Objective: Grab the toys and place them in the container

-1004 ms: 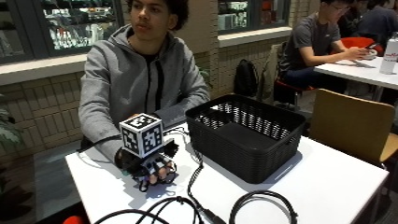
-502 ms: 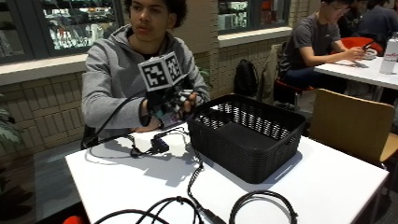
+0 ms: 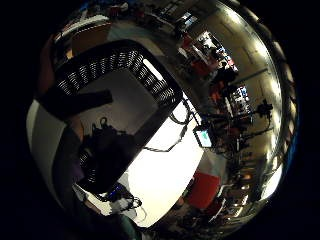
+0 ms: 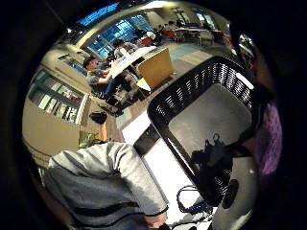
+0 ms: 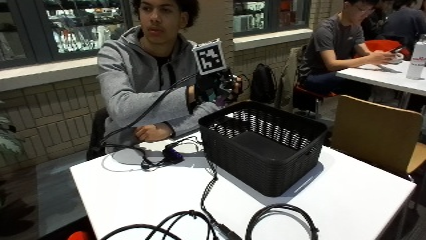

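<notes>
The black basket (image 5: 263,145) is being seen at the frame's centre on the table (image 5: 346,200). Just above its far rim, a purple toy (image 5: 216,95) is being held in the curled gloved hand (image 5: 216,90).

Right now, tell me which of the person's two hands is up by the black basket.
The gloved right hand, raised over the basket's far rim, gripping a toy; the bare left hand rests on the white table.

Black slatted container (image 4: 192,103) on white table (image 4: 168,167), grey sleeve (image 4: 110,172) beside
</notes>
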The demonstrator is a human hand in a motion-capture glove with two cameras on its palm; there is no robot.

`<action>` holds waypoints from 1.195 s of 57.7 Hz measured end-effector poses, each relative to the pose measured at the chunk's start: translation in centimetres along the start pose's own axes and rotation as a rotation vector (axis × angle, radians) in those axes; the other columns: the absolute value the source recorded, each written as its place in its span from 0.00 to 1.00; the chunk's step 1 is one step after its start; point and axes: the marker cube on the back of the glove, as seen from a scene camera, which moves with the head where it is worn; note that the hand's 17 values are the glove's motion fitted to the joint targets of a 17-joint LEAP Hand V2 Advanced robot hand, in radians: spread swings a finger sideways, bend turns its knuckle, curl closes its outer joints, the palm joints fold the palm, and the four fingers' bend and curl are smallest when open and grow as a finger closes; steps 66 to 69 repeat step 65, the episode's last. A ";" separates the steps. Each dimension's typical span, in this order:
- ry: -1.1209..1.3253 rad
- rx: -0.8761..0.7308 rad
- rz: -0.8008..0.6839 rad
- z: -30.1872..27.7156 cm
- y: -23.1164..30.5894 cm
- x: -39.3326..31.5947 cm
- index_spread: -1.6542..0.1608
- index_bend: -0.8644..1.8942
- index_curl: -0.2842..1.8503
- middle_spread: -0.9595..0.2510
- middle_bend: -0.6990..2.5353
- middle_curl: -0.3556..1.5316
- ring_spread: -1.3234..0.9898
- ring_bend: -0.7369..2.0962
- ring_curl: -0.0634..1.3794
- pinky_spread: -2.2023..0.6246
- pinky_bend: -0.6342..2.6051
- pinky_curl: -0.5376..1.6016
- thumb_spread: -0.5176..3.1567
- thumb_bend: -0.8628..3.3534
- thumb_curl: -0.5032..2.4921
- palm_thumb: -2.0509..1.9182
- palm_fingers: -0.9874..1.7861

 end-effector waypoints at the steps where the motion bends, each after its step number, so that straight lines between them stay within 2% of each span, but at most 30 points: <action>1: 0.006 -0.001 0.001 0.0 -0.1 0.0 0.67 0.59 0.76 0.45 0.50 0.81 0.40 0.79 0.60 0.64 0.67 0.56 0.47 0.29 0.59 0.69 0.50; 12: -0.040 -0.074 -0.029 -0.3 0.4 0.0 0.68 0.59 0.80 0.45 0.50 0.84 0.41 0.79 0.60 0.65 0.66 0.55 0.46 0.29 0.61 0.68 0.48; 13: -0.028 -0.092 -0.037 -0.3 0.5 0.2 0.68 0.57 0.79 0.45 0.48 0.83 0.41 0.78 0.59 0.65 0.66 0.55 0.46 0.27 0.60 0.66 0.44; 15: 0.024 -0.125 -0.071 -0.2 0.8 0.8 0.68 0.55 0.78 0.46 0.48 0.82 0.41 0.77 0.59 0.65 0.66 0.55 0.46 0.27 0.59 0.66 0.43; 18: 0.046 -0.154 -0.054 -0.3 1.1 1.2 0.69 0.44 0.71 0.51 0.43 0.77 0.45 0.70 0.55 0.69 0.65 0.54 0.49 0.24 0.54 0.60 0.25; 22: 0.012 -0.157 0.004 -0.6 1.4 1.1 0.70 0.35 0.64 0.59 0.37 0.72 0.48 0.59 0.49 0.73 0.65 0.52 0.49 0.22 0.49 0.56 0.19; 31: 0.062 -0.150 -0.122 -1.0 4.5 3.5 0.72 0.32 0.51 0.71 0.30 0.64 0.52 0.49 0.39 0.77 0.60 0.48 0.50 0.20 0.42 0.53 0.24; 35: 0.085 -0.147 0.016 -1.1 6.1 4.9 0.72 0.33 0.46 0.74 0.29 0.61 0.53 0.47 0.37 0.77 0.59 0.47 0.50 0.20 0.40 0.53 0.26; 43: 0.112 -0.151 0.153 -1.1 11.8 9.5 0.74 0.35 0.40 0.79 0.27 0.57 0.54 0.44 0.34 0.78 0.57 0.44 0.51 0.20 0.37 0.53 0.29; 50: 0.078 -0.157 0.340 -1.1 16.7 14.9 0.74 0.37 0.38 0.82 0.26 0.54 0.55 0.42 0.33 0.79 0.54 0.43 0.52 0.20 0.35 0.54 0.32; 60: 0.012 -0.198 0.533 -0.3 24.4 21.1 0.74 0.38 0.37 0.83 0.27 0.50 0.54 0.40 0.31 0.79 0.52 0.42 0.53 0.21 0.33 0.55 0.34; 64: -0.022 -0.203 0.585 0.4 27.0 22.2 0.74 0.39 0.37 0.83 0.27 0.49 0.54 0.39 0.30 0.79 0.51 0.41 0.53 0.21 0.32 0.55 0.35; 69: -0.024 -0.201 0.587 0.5 27.2 22.3 0.75 0.39 0.37 0.84 0.27 0.48 0.54 0.39 0.30 0.79 0.51 0.41 0.53 0.21 0.32 0.55 0.35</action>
